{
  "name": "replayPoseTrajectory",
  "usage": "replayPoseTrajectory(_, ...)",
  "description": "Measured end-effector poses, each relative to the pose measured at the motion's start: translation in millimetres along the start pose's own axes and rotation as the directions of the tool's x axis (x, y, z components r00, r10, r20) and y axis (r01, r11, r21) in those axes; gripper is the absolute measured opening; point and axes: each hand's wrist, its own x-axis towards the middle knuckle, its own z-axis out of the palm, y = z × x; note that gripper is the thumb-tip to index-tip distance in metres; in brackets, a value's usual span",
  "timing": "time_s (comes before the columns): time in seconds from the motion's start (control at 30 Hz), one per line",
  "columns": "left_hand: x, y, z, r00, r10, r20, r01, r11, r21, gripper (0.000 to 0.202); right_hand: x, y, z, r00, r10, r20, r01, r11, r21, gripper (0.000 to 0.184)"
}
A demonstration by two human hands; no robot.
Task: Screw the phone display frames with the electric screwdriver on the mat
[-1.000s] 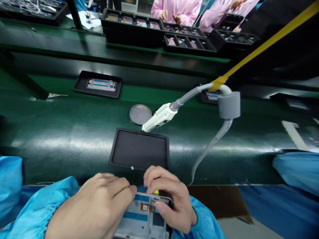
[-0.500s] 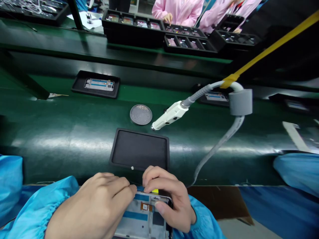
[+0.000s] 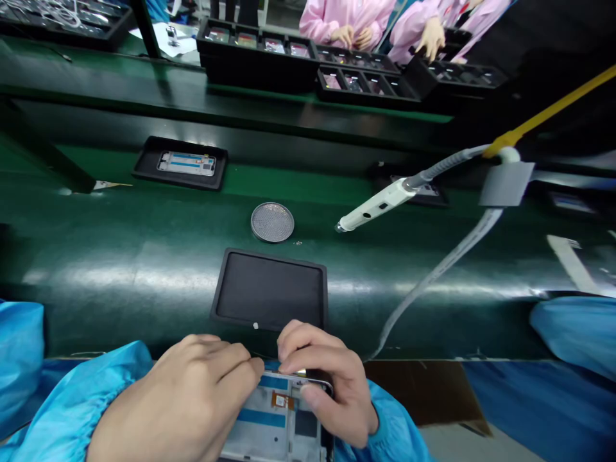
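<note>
- We have a phone frame (image 3: 262, 433) between our 2 hands, on our side of the bench's near edge, its inside with blue strips and an orange flex piece (image 3: 280, 400) facing us.
- Our right hand (image 3: 332, 378) is curled nearly closed, thumb and fingers pinching the frame's far right corner.
- Our left hand (image 3: 183, 391) arches palm-down over the frame's left part, fingers bent; its fingertips are hidden, so we cannot tell its grip.
- Just beyond our fingers we see a shallow black tray (image 3: 269, 289).
- Past it sits a round dish (image 3: 272, 240); to the right a white tool (image 3: 378, 205) hangs on a grey cable (image 3: 433, 276) from a yellow strap (image 3: 553, 115), partly blocking our view of a tray behind.
- Farther left, a dark tray (image 3: 219, 181) holds 1 more frame (image 3: 186, 163).
- Our green bench (image 3: 120, 224) shines under the lights; across it, 2 people in pink sleeves (image 3: 317, 22) work behind black compartment boxes (image 3: 255, 67).
</note>
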Motion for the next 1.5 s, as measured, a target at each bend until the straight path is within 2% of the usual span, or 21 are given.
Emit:
replayPoseTrajectory(0.17, -1.4, 0.1, 0.9, 1.0, -0.005, 0.005, 0.005, 1.0, -0.005, 0.025, 0.5, 5.3, -1.1, 0.998, -0.054, 0.04, 0.053, 0.999, 0.008, 0.021)
replayPoseTrajectory(0.4, -1.0, 0.9, -0.6, 1.0, 0.001, -0.008, -0.001, 1.0, 0.0, 0.025, 0.8, -0.5, 1.5, 1.0, -0.004, -0.013, 0.004, 1.0, 0.001, 0.024)
replayPoseTrajectory(0.57, 0.3, 0.7, -0.2, 1.0, -0.015, 0.013, 0.015, 1.0, -0.004, 0.024, 1.9, 0.9, 0.3, 0.999, -0.025, 0.034, 0.026, 0.999, -0.022, 0.021)
replayPoseTrajectory(0.93, -0.7, -4.0, 5.5, 0.997, -0.077, 0.026, 0.077, 0.997, 0.003, 0.026, -0.7, 10.6, 3.0, 1.0, 0.001, 0.027, -0.001, 1.0, -0.001, 0.026)
replayPoseTrajectory(1.1, -5.8, -4.9, 9.9, 0.992, -0.109, 0.063, 0.111, 0.994, -0.026, 0.029, -4.9, 13.5, 1.4, 0.999, -0.007, 0.043, 0.008, 1.0, -0.023, 0.028)
replayPoseTrajectory(1.13, -4.1, -7.4, 12.6, 0.992, -0.108, 0.06, 0.11, 0.994, -0.028, 0.029, -7.3, 17.3, -2.7, 1.0, 0.003, 0.023, -0.002, 0.999, -0.042, 0.031)
replayPoseTrajectory(1.2, 6.6, -18.4, 21.9, 0.993, -0.099, 0.069, 0.1, 0.995, -0.015, 0.029, -13.0, 31.0, -16.6, 0.994, 0.025, -0.109, -0.036, 0.994, -0.099, 0.038)
replayPoseTrajectory(1.27, 27.6, -38.3, 37.0, 0.989, -0.1, 0.11, 0.099, 0.995, 0.009, 0.026, -19.3, 51.8, -36.2, 0.93, 0.052, -0.365, -0.134, 0.97, -0.204, 0.04)
replayPoseTrajectory(1.3, 40.8, -50.9, 46.2, 0.985, -0.11, 0.133, 0.108, 0.994, 0.023, 0.024, -22.3, 63.5, -46.6, 0.882, 0.071, -0.467, -0.243, 0.916, -0.318, 0.04)
replayPoseTrajectory(1.33, 54.8, -64.4, 55.8, 0.984, -0.124, 0.125, 0.119, 0.992, 0.042, 0.022, -25.3, 75.0, -56.4, 0.834, 0.091, -0.545, -0.377, 0.814, -0.441, 0.041)
replayPoseTrajectory(1.43, 90.7, -100.8, 80.6, 0.985, -0.156, 0.072, 0.148, 0.983, 0.112, 0.022, -34.9, 102.6, -76.7, 0.759, 0.078, -0.646, -0.526, 0.658, -0.539, 0.046)
replayPoseTrajectory(1.5, 102.3, -116.3, 90.0, 0.985, -0.174, 0.016, 0.17, 0.972, 0.16, 0.019, -42.2, 113.1, -80.7, 0.725, 0.058, -0.686, -0.588, 0.571, -0.573, 0.049)
